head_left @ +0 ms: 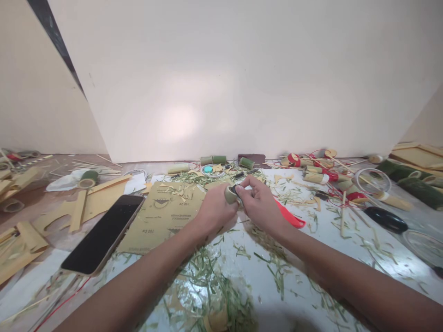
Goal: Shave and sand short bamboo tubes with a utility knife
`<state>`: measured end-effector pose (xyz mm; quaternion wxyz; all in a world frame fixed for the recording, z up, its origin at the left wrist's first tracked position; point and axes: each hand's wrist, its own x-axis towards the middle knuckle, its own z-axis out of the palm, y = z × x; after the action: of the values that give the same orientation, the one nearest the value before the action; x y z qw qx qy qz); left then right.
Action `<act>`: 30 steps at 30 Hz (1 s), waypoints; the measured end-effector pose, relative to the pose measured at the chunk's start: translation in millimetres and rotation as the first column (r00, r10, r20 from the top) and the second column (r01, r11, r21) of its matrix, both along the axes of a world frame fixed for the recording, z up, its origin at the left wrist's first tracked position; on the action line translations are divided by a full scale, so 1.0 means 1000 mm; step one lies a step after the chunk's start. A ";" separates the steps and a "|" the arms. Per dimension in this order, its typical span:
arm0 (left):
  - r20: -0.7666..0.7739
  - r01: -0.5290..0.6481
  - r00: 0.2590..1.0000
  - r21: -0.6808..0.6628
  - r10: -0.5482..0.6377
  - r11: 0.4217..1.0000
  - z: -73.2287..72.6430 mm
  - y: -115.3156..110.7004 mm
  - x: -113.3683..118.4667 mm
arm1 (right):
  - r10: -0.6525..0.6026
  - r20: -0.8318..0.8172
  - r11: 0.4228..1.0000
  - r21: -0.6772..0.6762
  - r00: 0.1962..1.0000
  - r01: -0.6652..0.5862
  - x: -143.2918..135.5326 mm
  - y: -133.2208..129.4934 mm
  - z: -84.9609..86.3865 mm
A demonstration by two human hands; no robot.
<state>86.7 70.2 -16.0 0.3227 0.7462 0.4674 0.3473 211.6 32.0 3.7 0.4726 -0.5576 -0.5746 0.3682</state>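
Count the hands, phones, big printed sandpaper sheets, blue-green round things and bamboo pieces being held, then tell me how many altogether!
Left hand and right hand: 2
Phone: 1
Big printed sandpaper sheet: 1
Blue-green round thing: 1
Held bamboo piece: 1
Total: 6

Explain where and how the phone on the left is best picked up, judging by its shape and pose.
Probably by both long edges, near the middle, coming from above and its left. The phone lies flat, screen up, and is far longer than wide, so a hold across its width seems easiest; the left forearm stretches along its right.
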 end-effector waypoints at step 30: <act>-0.028 -0.018 0.999 -0.097 0.015 0.995 0.011 -0.002 -0.013 | 0.348 0.806 0.927 -0.219 0.479 -0.305 0.042 -0.002 0.027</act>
<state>73.3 67.8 -4.9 0.3495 0.7304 0.4942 0.3164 254.0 30.2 31.2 0.0515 -0.5552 -0.8155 0.1553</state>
